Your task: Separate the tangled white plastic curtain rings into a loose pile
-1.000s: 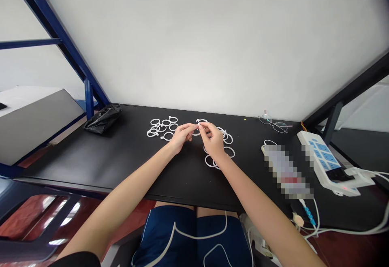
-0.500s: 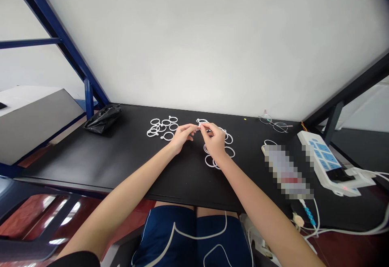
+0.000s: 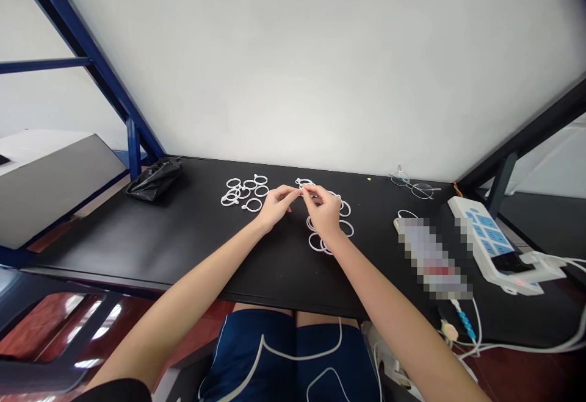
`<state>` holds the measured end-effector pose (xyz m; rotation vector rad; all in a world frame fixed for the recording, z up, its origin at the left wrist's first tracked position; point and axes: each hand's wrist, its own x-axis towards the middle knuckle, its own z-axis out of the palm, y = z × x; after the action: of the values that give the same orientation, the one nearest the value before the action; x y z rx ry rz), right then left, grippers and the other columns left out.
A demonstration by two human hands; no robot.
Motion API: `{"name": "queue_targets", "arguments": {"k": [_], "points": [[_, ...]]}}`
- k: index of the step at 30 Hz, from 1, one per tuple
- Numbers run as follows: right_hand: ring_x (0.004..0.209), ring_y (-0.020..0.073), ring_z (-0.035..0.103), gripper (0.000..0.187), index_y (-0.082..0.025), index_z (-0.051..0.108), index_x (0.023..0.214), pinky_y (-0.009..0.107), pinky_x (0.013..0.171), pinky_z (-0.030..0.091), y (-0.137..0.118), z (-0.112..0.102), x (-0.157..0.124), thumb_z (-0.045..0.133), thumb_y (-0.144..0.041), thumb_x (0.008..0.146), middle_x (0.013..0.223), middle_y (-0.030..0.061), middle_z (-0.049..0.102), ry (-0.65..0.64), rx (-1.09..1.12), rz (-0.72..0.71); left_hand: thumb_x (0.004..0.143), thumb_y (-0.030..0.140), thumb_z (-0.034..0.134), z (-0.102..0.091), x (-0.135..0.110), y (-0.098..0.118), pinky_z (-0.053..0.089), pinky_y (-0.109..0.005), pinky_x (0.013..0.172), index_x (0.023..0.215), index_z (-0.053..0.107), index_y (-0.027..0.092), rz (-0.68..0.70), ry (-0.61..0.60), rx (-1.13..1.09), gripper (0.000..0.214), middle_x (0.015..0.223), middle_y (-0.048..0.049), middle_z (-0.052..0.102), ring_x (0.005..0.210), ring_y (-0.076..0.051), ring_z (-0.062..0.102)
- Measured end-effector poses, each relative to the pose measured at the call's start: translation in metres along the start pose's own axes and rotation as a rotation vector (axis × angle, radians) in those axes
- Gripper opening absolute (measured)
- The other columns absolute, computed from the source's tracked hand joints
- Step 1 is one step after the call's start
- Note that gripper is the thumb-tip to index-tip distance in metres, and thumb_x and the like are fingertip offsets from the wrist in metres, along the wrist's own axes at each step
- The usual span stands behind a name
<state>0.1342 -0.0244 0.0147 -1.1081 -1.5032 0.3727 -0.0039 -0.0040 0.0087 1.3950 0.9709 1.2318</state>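
Observation:
My left hand (image 3: 276, 204) and my right hand (image 3: 324, 210) meet over the black table (image 3: 183, 243), fingertips pinched together on one small white plastic ring (image 3: 302, 188). A group of several white rings (image 3: 245, 191) lies to the left of my left hand. Another group of white rings (image 3: 336, 228) lies under and to the right of my right hand, partly hidden by it.
A crumpled black bag (image 3: 155, 179) lies at the table's back left. Eyeglasses (image 3: 412, 185) rest at the back right. A white power strip (image 3: 494, 246) with cables and a blurred object (image 3: 433, 258) sit at the right. Blue frame bars (image 3: 91, 60) rise at the left.
Both hands stay at the same place; only the fingers shift slightly on the ring between them.

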Motion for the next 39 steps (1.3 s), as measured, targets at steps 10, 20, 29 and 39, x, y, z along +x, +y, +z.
{"name": "queue_targets", "arguments": {"k": [10, 20, 29, 39], "points": [[0.080, 0.0230, 0.073, 0.015, -0.020, 0.070, 0.087, 0.035, 0.068, 0.063, -0.001, 0.004, -0.001, 0.063, -0.033, 0.085, 0.089, 0.0075, 0.075, -0.038, 0.244, 0.109, 0.088, 0.053, 0.054, 0.008, -0.002, -0.007, 0.048, -0.018, 0.051, 0.095, 0.063, 0.017, -0.020, -0.050, -0.012, 0.038, 0.088, -0.0046, 0.058, 0.078, -0.014, 0.056], [0.083, 0.0231, 0.072, 0.019, -0.019, 0.068, 0.087, 0.031, 0.061, 0.061, 0.001, 0.006, -0.001, 0.064, -0.037, 0.083, 0.087, 0.0074, 0.073, -0.091, 0.259, 0.175, 0.091, 0.057, 0.045, 0.003, 0.001, -0.012, 0.040, -0.021, 0.050, 0.081, 0.061, 0.016, 0.056, 0.005, 0.156, 0.045, 0.069, 0.0013, 0.052, 0.056, -0.009, 0.044], [0.079, 0.0217, 0.070, 0.021, -0.019, 0.069, 0.085, 0.030, 0.058, 0.058, 0.002, 0.003, -0.001, 0.064, -0.039, 0.084, 0.084, 0.0066, 0.072, -0.113, 0.194, 0.161, 0.091, 0.052, 0.046, -0.001, 0.001, -0.011, 0.039, -0.021, 0.052, 0.082, 0.062, 0.016, 0.090, 0.021, 0.207, 0.041, 0.066, 0.0022, 0.052, 0.054, -0.009, 0.043], [0.077, 0.0214, 0.070, 0.020, -0.019, 0.067, 0.083, 0.030, 0.058, 0.057, 0.001, 0.006, -0.003, 0.062, -0.038, 0.085, 0.083, 0.0069, 0.073, -0.119, 0.206, 0.161, 0.091, 0.059, 0.041, 0.001, 0.001, -0.011, 0.040, -0.021, 0.048, 0.078, 0.057, 0.016, 0.095, 0.015, 0.178, 0.048, 0.063, 0.0028, 0.044, 0.054, -0.010, 0.043]]}}
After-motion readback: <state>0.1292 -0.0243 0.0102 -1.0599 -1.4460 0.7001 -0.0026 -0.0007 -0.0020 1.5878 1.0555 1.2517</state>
